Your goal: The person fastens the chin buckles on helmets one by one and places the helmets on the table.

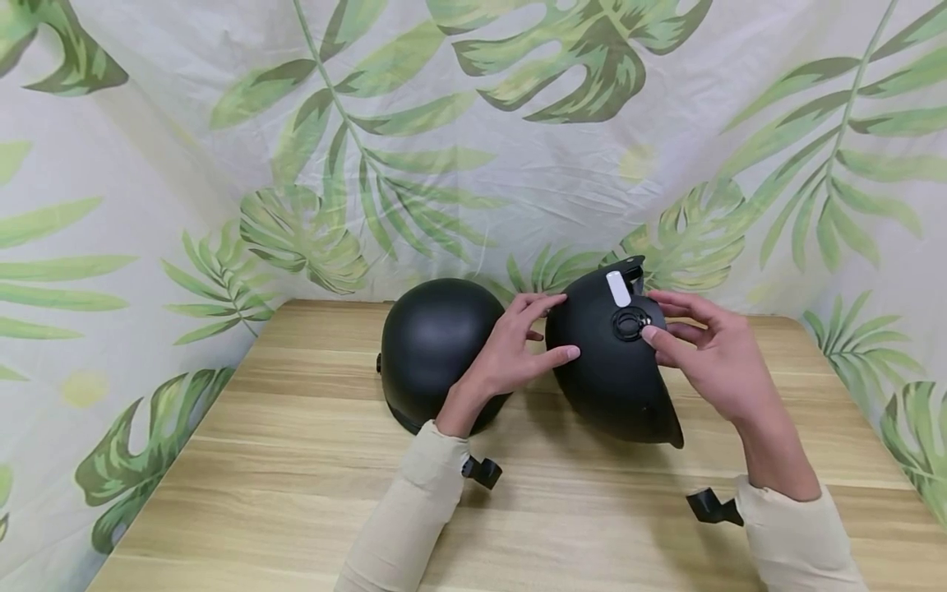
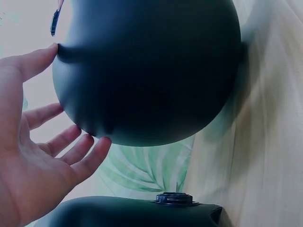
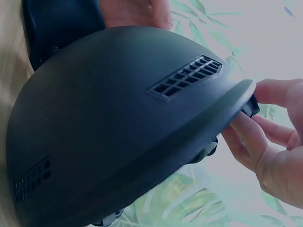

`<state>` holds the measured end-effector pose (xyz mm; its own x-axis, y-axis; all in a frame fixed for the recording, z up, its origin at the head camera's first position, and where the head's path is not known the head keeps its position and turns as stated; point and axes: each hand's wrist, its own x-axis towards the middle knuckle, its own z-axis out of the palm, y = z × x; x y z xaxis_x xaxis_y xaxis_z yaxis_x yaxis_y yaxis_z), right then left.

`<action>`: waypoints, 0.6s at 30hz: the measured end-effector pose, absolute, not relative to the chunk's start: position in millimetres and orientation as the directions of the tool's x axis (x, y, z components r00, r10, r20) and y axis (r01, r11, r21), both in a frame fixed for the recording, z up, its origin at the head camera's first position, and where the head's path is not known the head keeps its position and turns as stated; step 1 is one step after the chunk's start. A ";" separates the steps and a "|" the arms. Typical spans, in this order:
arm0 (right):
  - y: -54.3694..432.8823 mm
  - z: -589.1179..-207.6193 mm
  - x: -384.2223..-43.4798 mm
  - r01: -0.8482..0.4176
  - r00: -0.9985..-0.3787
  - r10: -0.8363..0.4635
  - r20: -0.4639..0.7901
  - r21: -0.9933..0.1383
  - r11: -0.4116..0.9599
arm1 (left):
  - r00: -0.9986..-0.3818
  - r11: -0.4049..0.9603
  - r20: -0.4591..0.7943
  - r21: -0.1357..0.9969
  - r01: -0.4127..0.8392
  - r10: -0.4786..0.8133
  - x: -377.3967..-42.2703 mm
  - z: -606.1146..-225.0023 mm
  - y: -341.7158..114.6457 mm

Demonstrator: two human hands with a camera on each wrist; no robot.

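Note:
A black helmet [image 1: 607, 386] stands tilted on its side over the table, its rim turned to the right. On its upper side are a white oblong sticker [image 1: 617, 289] and a round black fitting [image 1: 629, 324]. My left hand [image 1: 510, 353] touches the crown with spread fingertips and thumb. At the opposite edge, my right hand [image 1: 713, 362] pinches the rim beside the round fitting, thumb outside and fingers inside the shell. The right wrist view shows a slatted vent [image 3: 187, 78] in the shell and part of a strap [image 3: 206, 151] under the rim.
A second black helmet [image 1: 436, 345] sits dome up on the wooden table [image 1: 296, 469], just left of the first and partly behind my left forearm. Leaf-patterned cloth [image 1: 414, 148] hangs behind the table and along its sides. Black wrist mounts [image 1: 482, 472] stick out from both sleeves.

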<state>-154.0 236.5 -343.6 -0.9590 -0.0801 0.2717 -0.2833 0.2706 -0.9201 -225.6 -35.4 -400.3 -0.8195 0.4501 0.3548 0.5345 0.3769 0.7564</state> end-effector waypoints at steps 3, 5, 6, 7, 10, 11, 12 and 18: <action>244.1 -344.3 -157.4 -0.260 -0.965 -0.060 0.254 -0.955 0.142 | -0.828 0.375 0.324 0.774 0.510 0.457 -226.8 -402.6 -33.4; 248.9 -345.0 -159.6 -0.252 -0.967 -0.052 0.250 -0.967 0.041 | -0.838 0.371 0.288 0.796 0.478 0.463 -227.4 -403.8 -32.3; 251.1 -345.0 -160.5 -0.251 -0.967 -0.049 0.251 -0.968 -0.004 | -0.843 0.370 0.268 0.807 0.461 0.466 -227.7 -404.7 -31.8; 252.8 -344.9 -161.2 -0.251 -0.967 -0.046 0.252 -0.967 -0.029 | -0.847 0.366 0.250 0.817 0.445 0.469 -228.3 -405.7 -31.5; 256.6 -345.1 -162.9 -0.252 -0.966 -0.039 0.256 -0.963 -0.092 | -0.851 0.343 0.219 0.845 0.410 0.478 -229.6 -409.1 -30.2; 257.1 -345.1 -163.5 -0.246 -0.967 -0.037 0.251 -0.963 -0.108 | -0.851 0.334 0.218 0.851 0.406 0.478 -230.0 -410.5 -29.7; 257.5 -345.1 -164.1 -0.240 -0.969 -0.036 0.246 -0.963 -0.123 | -0.852 0.324 0.222 0.856 0.403 0.474 -230.1 -411.6 -29.3; 260.6 -345.9 -167.3 -0.188 -0.978 -0.049 0.201 -0.962 -0.198 | -0.871 0.284 0.291 0.863 0.417 0.395 -228.0 -412.0 -25.8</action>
<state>-167.3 260.6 -345.9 -0.9784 -0.0485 0.2008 -0.1875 -0.1984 -0.9620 -228.0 -25.8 -412.0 -0.8713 0.3951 0.2912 0.4174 0.2844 0.8631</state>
